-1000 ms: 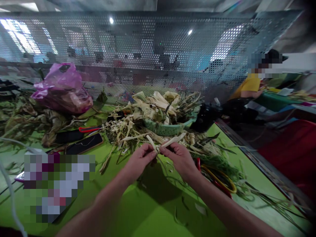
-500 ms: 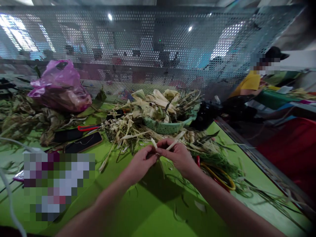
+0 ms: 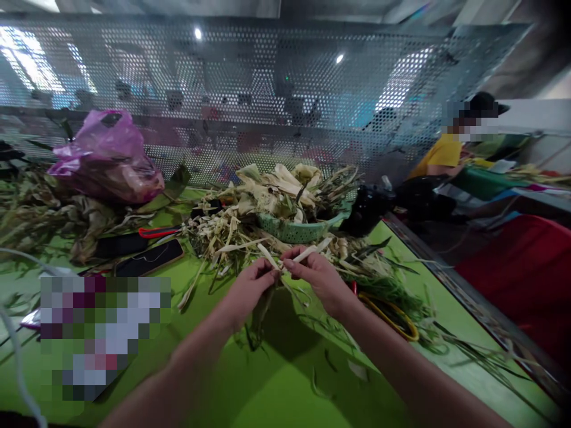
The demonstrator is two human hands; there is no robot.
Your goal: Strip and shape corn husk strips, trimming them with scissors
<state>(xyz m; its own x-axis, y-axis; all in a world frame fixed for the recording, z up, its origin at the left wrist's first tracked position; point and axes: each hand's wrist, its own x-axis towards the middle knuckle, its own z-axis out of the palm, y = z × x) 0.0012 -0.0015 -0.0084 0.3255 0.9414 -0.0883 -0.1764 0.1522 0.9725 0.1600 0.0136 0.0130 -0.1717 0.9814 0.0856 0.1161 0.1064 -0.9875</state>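
Above the green table (image 3: 285,380), both hands are closed with their fingertips almost meeting. My left hand (image 3: 250,288) pinches a pale, flat strip (image 3: 266,255) that looks like dried corn husk; its free end points up and left. Between the thumb and fingers of my right hand (image 3: 322,278) lies another pale husk strip (image 3: 307,253), slanting up to the right. The two strips form a V, and whether they join at the fingertips I cannot tell. Thin greenish strands hang beneath the hands. Just beyond stands a green basket (image 3: 297,230) heaped with dry husks (image 3: 285,184).
A purple plastic bag (image 3: 107,157) sits back left among withered leaves (image 3: 80,223). Nearer lie a red-handled tool (image 3: 158,232) and a dark phone-like slab (image 3: 149,257). Yellow loop handles (image 3: 413,327) rest right, beside green fibres. A perforated metal screen (image 3: 250,77) stands behind; a person in yellow (image 3: 441,154) is at far right.
My hands have shifted slightly left and their fingertips have drawn a little apart. The left strip leans further left, and darker strands now show below my left hand.
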